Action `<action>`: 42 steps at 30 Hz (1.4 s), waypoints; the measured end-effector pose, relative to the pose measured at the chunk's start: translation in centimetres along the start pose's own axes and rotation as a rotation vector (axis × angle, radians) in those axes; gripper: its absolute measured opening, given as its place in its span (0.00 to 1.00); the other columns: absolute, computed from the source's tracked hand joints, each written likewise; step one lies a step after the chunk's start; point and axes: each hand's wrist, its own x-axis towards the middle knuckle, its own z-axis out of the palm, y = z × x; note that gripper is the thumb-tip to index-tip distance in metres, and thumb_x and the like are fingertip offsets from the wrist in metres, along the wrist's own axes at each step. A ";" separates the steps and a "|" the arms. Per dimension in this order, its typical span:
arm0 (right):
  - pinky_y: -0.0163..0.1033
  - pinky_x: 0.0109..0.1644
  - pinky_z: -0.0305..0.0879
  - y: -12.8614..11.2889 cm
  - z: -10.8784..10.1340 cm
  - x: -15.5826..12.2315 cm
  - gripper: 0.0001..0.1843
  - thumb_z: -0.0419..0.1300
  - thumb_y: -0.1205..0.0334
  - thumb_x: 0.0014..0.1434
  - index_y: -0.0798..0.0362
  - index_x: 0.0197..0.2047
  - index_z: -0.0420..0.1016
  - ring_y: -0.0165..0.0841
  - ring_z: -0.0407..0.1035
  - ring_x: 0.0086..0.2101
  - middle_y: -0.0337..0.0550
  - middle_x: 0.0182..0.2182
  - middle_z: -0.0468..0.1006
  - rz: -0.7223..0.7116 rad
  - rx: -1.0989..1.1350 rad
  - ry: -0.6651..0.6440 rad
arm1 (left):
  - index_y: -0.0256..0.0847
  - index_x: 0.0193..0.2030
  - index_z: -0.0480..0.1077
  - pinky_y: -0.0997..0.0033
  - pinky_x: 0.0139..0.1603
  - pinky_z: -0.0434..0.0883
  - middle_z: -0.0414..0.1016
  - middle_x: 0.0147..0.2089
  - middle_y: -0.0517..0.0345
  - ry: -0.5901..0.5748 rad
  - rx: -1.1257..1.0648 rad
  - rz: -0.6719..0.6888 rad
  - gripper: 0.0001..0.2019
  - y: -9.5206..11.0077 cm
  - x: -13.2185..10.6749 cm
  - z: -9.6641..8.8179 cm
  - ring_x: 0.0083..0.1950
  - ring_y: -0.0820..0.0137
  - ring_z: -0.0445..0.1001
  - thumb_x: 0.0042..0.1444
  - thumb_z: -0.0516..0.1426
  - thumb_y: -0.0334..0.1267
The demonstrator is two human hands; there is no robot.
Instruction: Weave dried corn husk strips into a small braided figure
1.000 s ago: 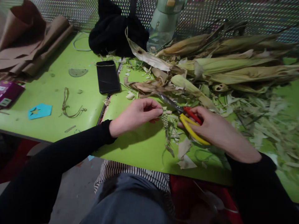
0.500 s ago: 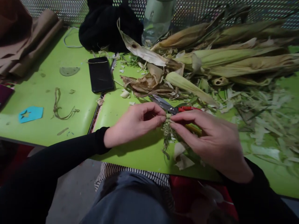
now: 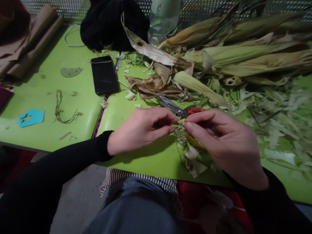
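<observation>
Where the two hands meet: a small woven strip [image 3: 180, 135] hangs just above the table edge side, its top end between the fingertips and its lower part dangling over scraps.
Left hand [image 3: 148, 128]: thumb and forefinger pinch the strip's upper left edge, probably to steady the weave.
Right hand [image 3: 225, 143]: thumb and forefinger pinch at the top right of the strip, opposite the left, perhaps to keep it taut; I cannot tell which strand lies between them.
Scissors [image 3: 180, 112]: lying just beyond the strip, blades pointing away, handles partly hidden by the right hand; whether its fingers touch them, I can't make out. So close, they seem placed for easy reach.
Corn husks [image 3: 234, 58]: heaped at the far right, which leaves the front edge for handwork.
Shreds [image 3: 278, 120]: strewn beside the right forearm, nearest the husks.
Phone [image 3: 104, 75]: flat across from the left hand, apart from the scraps.
</observation>
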 end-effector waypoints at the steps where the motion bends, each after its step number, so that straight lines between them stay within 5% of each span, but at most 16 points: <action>1: 0.36 0.26 0.69 0.0 0.0 0.1 0.06 0.68 0.56 0.56 0.47 0.32 0.78 0.30 0.71 0.25 0.37 0.27 0.80 0.020 0.017 -0.012 | 0.37 0.41 0.76 0.75 0.39 0.71 0.82 0.38 0.56 0.005 0.053 0.032 0.04 0.1 0.0 -0.1 0.36 0.73 0.76 0.60 0.60 0.32; 6: 0.36 0.30 0.71 0.1 -0.5 0.3 0.08 0.69 0.55 0.55 0.47 0.36 0.79 0.30 0.72 0.26 0.37 0.29 0.80 0.042 0.053 -0.098 | 0.37 0.41 0.77 0.74 0.39 0.70 0.83 0.40 0.54 0.047 0.207 0.138 0.05 0.5 -0.2 -0.1 0.36 0.73 0.76 0.61 0.59 0.32; 14: 0.36 0.27 0.66 0.7 -1.1 0.7 0.10 0.66 0.50 0.58 0.47 0.36 0.79 0.31 0.70 0.26 0.37 0.27 0.78 0.018 -0.065 -0.200 | 0.37 0.46 0.72 0.77 0.36 0.71 0.79 0.38 0.56 0.007 -0.011 0.074 0.07 -0.2 0.0 0.0 0.35 0.75 0.75 0.63 0.58 0.35; 19: 0.35 0.27 0.66 0.7 -0.8 1.0 0.12 0.67 0.49 0.56 0.49 0.34 0.78 0.29 0.68 0.26 0.38 0.27 0.77 0.090 0.018 -0.195 | 0.40 0.41 0.74 0.75 0.41 0.71 0.80 0.39 0.55 -0.025 0.251 0.235 0.04 -0.4 0.1 -0.3 0.39 0.72 0.77 0.62 0.57 0.31; 25: 0.34 0.31 0.66 0.8 -0.9 1.1 0.16 0.71 0.46 0.52 0.50 0.35 0.80 0.29 0.69 0.28 0.37 0.27 0.77 0.184 0.155 -0.240 | 0.42 0.46 0.76 0.79 0.37 0.69 0.82 0.38 0.58 0.091 0.600 0.375 0.09 -0.7 -0.3 -0.1 0.35 0.75 0.77 0.68 0.54 0.37; 30: 0.35 0.31 0.68 0.7 -1.1 1.3 0.17 0.72 0.46 0.50 0.50 0.35 0.81 0.29 0.70 0.27 0.38 0.28 0.78 0.206 0.194 -0.287 | 0.41 0.47 0.75 0.81 0.38 0.71 0.83 0.41 0.60 0.173 0.640 0.484 0.08 -0.9 -0.6 0.1 0.36 0.78 0.78 0.68 0.54 0.35; 37: 0.38 0.37 0.73 0.4 -1.0 0.7 0.13 0.71 0.49 0.52 0.45 0.37 0.80 0.33 0.74 0.32 0.38 0.33 0.81 0.143 0.133 -0.223 | 0.36 0.40 0.73 0.77 0.42 0.74 0.81 0.41 0.54 0.076 0.324 0.289 0.02 -0.3 0.1 -0.6 0.41 0.74 0.78 0.63 0.58 0.31; 42: 0.38 0.37 0.73 0.4 -1.3 0.8 0.14 0.68 0.46 0.55 0.47 0.36 0.80 0.34 0.75 0.33 0.38 0.30 0.80 0.123 0.039 -0.292 | 0.35 0.37 0.71 0.79 0.33 0.71 0.77 0.33 0.59 -0.069 -0.217 -0.095 0.02 0.1 0.4 -0.9 0.31 0.79 0.73 0.59 0.60 0.30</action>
